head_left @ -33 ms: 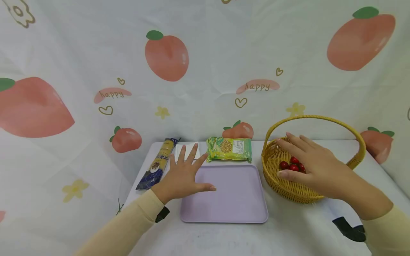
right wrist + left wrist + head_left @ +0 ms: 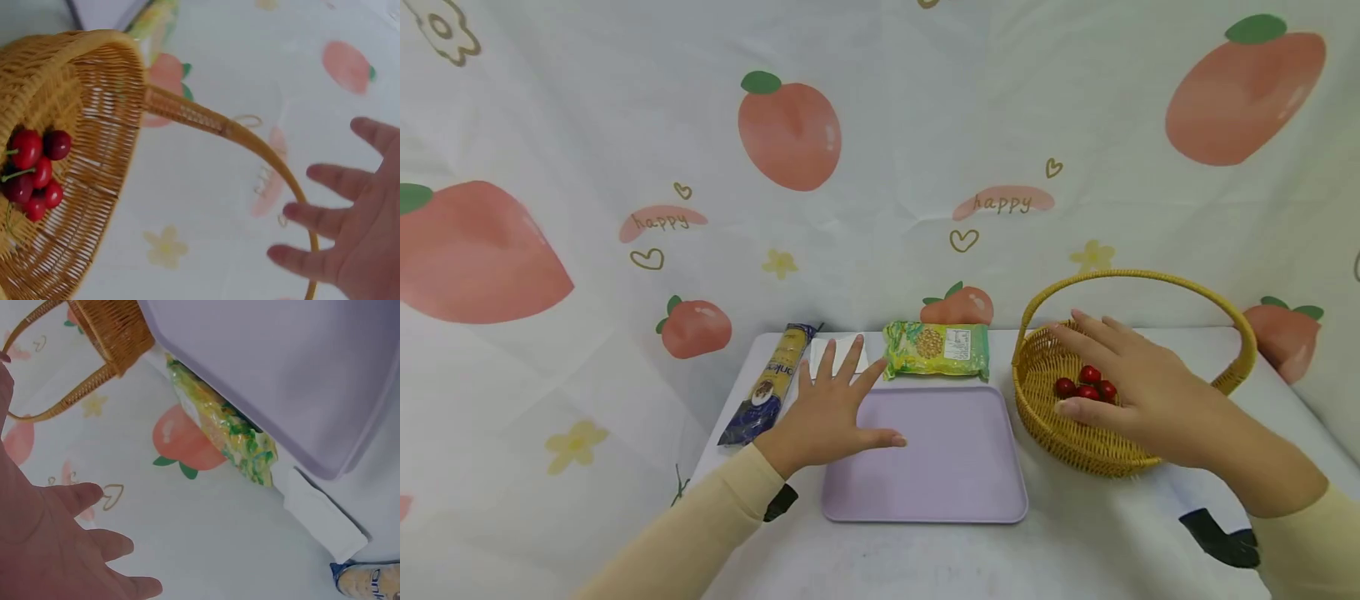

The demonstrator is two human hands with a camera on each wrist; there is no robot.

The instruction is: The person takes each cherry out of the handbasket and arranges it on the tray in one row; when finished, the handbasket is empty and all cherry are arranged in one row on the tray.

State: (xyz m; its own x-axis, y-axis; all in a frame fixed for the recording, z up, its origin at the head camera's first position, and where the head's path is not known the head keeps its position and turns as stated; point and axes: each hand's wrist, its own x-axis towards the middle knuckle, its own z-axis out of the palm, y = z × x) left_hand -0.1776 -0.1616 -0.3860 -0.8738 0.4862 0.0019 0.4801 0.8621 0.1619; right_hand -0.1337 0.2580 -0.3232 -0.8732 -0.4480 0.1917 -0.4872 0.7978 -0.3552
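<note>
My left hand, fingers spread, hovers over the left edge of a pale purple tray and holds nothing. To the right, my right hand is held over a yellow wicker basket, also with straight fingers and nothing in its grasp. Several red cherries with green stems lie inside the basket; the right hand partly covers the basket in the head view. In the right wrist view the fingers stretch across the arched handle, and I cannot tell whether they touch it.
Behind the tray lies a green and yellow packet. A long blue and yellow packet lies at the left, beside a flat white item partly behind my left hand. A fruit-printed cloth hangs at the back of the white table.
My right hand has shifted very slightly to the right, so more of the cherries show. The left hand and the other things look unchanged.
</note>
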